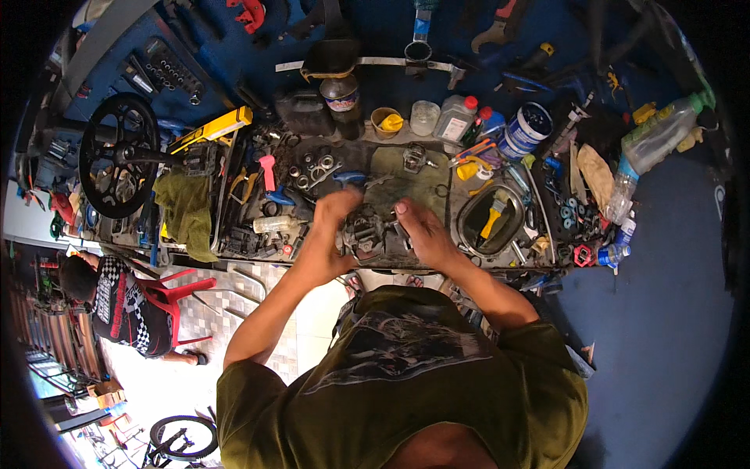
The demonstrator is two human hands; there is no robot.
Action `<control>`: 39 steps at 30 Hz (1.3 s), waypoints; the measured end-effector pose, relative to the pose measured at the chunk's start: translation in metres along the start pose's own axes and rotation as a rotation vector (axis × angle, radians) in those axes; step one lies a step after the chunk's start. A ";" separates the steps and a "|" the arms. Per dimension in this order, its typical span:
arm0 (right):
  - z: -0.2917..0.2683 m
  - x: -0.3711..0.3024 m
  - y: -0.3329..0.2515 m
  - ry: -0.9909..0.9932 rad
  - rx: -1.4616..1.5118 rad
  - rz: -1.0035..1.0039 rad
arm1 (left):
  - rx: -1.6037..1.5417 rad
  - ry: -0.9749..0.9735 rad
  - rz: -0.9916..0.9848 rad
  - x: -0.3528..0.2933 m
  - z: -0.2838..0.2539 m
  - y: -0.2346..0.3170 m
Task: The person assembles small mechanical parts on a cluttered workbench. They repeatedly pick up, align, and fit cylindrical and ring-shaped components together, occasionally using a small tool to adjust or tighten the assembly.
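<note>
A dark metal part that looks like a bicycle pedal [364,233] lies at the bench's front edge, between my hands. My left hand [332,223] is at its left side, fingers curled and slightly blurred; what they grip is hidden. Just beyond those fingers is a blue handle [349,177]; whether I touch it cannot be made out. On the pedal's right, my right hand [423,233] is closed, thumb against fingers, around something small and dark. A second pedal [416,159] rests farther back on the greasy mat [391,168].
To the right sits an oval tray [466,234] with a yellow brush [493,219]. Bottles, a white-and-blue tub [528,129] and a funnel [331,59] line the back. Loose tools and a green rag [186,211] crowd the left. A person sits on a red chair [173,301] behind left.
</note>
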State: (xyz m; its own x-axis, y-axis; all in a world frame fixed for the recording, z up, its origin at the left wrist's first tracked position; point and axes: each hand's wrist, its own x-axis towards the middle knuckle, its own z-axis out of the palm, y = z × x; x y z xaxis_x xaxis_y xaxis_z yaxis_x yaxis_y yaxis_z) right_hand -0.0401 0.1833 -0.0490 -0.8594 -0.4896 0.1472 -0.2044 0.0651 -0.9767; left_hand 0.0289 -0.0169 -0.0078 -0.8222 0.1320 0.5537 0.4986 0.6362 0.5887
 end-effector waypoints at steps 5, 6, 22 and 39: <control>-0.016 0.005 -0.052 -0.115 -0.115 -0.070 | -1.545 -0.315 -0.889 -0.013 -0.009 0.001; -0.016 0.005 -0.051 -0.128 -0.133 -0.081 | -1.428 -0.329 -0.898 -0.008 -0.009 0.007; -0.012 0.004 -0.033 -0.111 -0.126 0.152 | -1.436 -0.319 -0.832 -0.013 -0.009 -0.016; -0.007 0.010 -0.036 -0.071 -0.055 -0.019 | -1.384 -0.332 -0.947 -0.008 -0.006 -0.012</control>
State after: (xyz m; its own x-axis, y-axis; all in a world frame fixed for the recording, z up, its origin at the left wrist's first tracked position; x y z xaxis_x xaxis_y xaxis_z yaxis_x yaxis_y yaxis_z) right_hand -0.0443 0.1822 -0.0116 -0.8200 -0.5517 0.1523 -0.2473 0.1015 -0.9636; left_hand 0.0311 -0.0301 -0.0150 -0.8769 0.3793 -0.2952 -0.4594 -0.4811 0.7466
